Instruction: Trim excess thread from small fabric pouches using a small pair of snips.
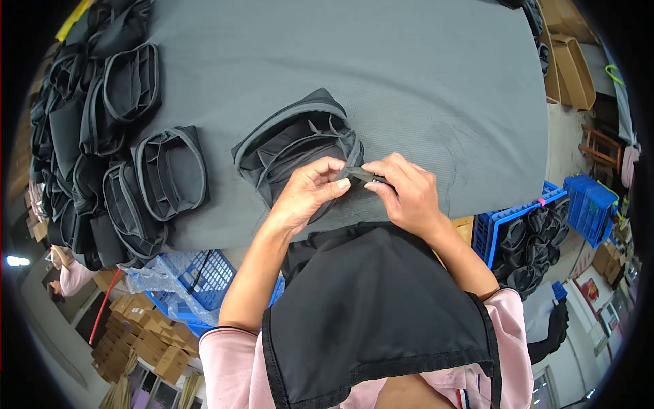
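An unzipped black pouch (pixel 295 151) with grey edging lies on the grey-covered table before me, its inner pockets showing. My left hand (pixel 310 191) is closed at the pouch's near right corner, pinching the edging between thumb and fingers. From the right, my right hand (pixel 407 191) grips small dark thread snips (pixel 368 176) between thumb and fingers. Their tip meets the edging right beside my left fingertips; whether the blades are apart is too small to tell.
Similar black pouches (pixel 170 174) are heaped along the table's left side. Loose dark threads (pixel 446 140) lie on the grey cover (pixel 422 61). A blue crate (pixel 482 235) of black pieces stands right of the table, another blue crate (pixel 204 273) below left. Cardboard boxes (pixel 146 337) are stacked beyond.
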The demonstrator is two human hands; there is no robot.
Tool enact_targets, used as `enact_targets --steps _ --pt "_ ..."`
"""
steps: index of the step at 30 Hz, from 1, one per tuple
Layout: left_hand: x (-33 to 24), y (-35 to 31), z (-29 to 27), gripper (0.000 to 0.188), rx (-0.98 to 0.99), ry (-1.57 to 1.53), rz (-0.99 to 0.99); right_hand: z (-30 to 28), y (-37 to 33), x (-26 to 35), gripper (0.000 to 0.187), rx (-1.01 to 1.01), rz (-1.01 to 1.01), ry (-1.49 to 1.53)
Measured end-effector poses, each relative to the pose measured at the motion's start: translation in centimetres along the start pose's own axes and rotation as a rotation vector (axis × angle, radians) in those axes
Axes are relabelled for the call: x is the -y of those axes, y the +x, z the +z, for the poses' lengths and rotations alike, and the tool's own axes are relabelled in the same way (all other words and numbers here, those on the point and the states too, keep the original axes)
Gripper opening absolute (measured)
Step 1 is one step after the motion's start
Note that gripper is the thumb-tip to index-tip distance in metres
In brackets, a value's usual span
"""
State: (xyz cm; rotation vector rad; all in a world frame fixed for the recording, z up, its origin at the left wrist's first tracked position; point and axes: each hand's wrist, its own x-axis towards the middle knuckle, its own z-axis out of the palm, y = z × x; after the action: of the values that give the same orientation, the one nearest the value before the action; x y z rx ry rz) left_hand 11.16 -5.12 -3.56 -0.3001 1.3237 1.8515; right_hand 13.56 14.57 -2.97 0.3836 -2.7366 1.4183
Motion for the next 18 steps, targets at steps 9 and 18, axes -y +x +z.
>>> enact_targets --steps 9,18 --pt "-0.3 0.1 0.5 0.021 -0.085 0.003 -0.020 0.7 -0.7 -0.4 0.018 0.009 0.373 0.512" --pt "0.3 2.1 2.5 0.021 -0.267 0.559 -0.086 0.2 -4.1 -1.9 0.022 -0.082 0.809 0.858"
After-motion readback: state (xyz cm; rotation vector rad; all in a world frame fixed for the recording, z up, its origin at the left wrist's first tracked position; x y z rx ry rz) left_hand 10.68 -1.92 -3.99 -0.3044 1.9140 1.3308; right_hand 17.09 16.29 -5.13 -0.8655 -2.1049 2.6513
